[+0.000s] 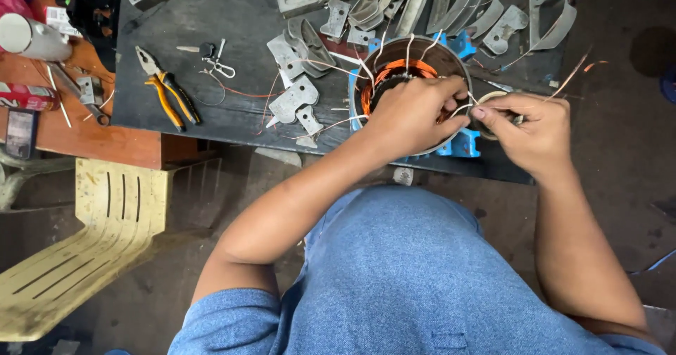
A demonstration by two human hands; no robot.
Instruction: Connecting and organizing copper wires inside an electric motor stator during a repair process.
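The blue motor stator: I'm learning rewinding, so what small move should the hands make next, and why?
Probably draw the white lead taut toward the right hand. Both hands pinch it at the rim of the stator, the left hand resting over the copper windings, and other leads stand loose around it.

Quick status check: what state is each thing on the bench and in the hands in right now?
Left hand: closed, resting on the motor stator.
Right hand: pinching a thin wire.
Motor stator: upright, open end up, copper windings exposed.
Thin wire: held taut.
Pliers: lying flat, untouched.
Metal plates: loose on the bench.
Yellow chair: unoccupied.
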